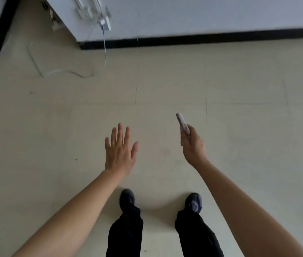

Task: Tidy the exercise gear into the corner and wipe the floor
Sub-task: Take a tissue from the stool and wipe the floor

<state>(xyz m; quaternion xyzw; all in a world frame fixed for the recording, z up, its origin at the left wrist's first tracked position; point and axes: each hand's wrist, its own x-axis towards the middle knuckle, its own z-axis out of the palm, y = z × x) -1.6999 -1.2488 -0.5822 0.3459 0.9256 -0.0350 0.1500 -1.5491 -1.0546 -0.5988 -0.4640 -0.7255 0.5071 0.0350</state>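
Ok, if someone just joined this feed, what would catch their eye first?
First, the two hands held out over the pale floor: the left hand is flat with fingers spread, and the right hand grips a folded pale cloth that sticks out past its fingers. Next, at upper left, a white cable drops from a wall plug and loops across the floor.

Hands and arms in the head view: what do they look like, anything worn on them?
The left hand and right hand are bare: no gloves, rings or watch show. The left forearm and right forearm are bare too, with no sleeves in view. Below them are black trousers and dark shoes.
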